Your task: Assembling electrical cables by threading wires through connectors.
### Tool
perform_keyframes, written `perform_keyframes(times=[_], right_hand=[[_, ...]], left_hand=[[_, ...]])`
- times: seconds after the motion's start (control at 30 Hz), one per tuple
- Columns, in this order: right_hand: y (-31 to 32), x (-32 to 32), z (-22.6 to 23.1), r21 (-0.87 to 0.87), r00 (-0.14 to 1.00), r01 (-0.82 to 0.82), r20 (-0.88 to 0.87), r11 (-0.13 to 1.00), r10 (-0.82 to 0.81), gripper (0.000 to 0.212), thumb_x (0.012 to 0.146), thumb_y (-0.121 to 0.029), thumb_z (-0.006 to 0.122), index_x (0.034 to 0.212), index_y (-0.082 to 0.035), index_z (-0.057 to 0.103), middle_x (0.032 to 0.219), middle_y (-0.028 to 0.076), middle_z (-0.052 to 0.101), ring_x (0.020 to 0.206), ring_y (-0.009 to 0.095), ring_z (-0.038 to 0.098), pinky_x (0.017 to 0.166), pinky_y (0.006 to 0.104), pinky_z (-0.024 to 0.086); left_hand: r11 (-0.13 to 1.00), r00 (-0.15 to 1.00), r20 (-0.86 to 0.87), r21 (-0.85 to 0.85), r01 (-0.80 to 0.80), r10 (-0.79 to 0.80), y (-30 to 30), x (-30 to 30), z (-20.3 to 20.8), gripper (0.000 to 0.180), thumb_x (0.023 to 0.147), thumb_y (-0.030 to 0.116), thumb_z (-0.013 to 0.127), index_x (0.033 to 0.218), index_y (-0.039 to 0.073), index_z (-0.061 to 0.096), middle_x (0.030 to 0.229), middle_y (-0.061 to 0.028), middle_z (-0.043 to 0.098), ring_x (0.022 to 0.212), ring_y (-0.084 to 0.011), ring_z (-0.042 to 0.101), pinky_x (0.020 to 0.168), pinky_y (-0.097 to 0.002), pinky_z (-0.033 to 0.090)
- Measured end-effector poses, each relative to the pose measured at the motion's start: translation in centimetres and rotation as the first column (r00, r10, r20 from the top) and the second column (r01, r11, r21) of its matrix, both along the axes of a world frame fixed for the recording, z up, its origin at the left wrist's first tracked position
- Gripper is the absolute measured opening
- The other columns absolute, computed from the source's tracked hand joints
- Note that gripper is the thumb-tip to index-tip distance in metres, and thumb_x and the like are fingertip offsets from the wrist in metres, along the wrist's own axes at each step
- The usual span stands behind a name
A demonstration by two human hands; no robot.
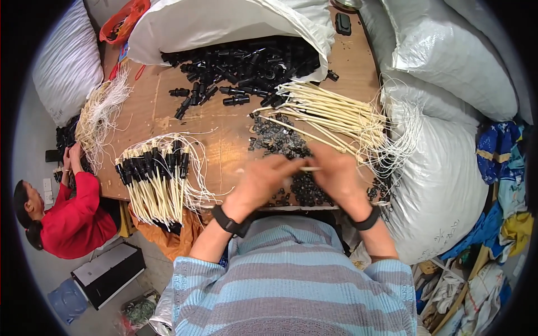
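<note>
My left hand (pixel 262 180) is closed around a thin cream-coloured rod (pixel 310 168), whose end shows between my two hands. Fingers of my right hand (pixel 338 172) are bent in at that end; motion blur hides whether they pinch a small part. Beneath both hands lies a scatter of small black pieces (pixel 308 189). Beyond them, small dark and clear pieces (pixel 280 137) are heaped on the wooden table (pixel 218 148). A bundle of similar cream rods with white cords (pixel 336 112) lies just past my right hand.
Left of my hands sits a bunch of rods with black sockets (pixel 154 168). An open white sack (pixel 224 22) spills black tubular sockets (pixel 246 64) at the back. Full white sacks (pixel 437 185) crowd the right edge. A person in red (pixel 75 215) works at the far left, near white cords (pixel 103 112).
</note>
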State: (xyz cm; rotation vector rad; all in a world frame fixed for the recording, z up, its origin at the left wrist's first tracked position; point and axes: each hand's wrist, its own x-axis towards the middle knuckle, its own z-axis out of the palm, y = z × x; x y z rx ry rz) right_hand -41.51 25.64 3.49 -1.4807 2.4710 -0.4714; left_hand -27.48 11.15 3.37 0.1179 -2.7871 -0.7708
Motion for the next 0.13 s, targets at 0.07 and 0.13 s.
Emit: perform_keyframes(times=[0.07,0.13], right_hand=[[-0.6,0.6,-0.5,-0.251,0.989,-0.026,0.135,0.968,0.062,0.036,0.071,0.001,0.065,0.105,-0.011,0.066,0.101,0.019,0.065,0.085,0.029,0.066,0.068,0.0353,0.054],[0.1,-0.7,-0.7,-0.400,0.842,0.106,0.523,0.910,0.132,0.034,0.074,-0.003,0.067,0.106,-0.013,0.066,0.113,0.019,0.063,0.093,0.031,0.066,0.077,0.0381,0.055]], left_hand=[[1.000,0.997,0.064,-0.006,-0.030,0.031,0.4,0.3,0.9,0.040,0.072,0.000,0.069,0.109,0.014,0.066,0.091,-0.0049,0.065,0.075,-0.0224,0.063,0.063,-0.0349,0.050],[0.998,0.989,0.129,-0.011,-0.067,0.068,0.2,0.5,0.9,0.041,0.073,0.002,0.070,0.111,0.014,0.065,0.091,-0.0051,0.065,0.074,-0.0220,0.064,0.063,-0.0344,0.050]])
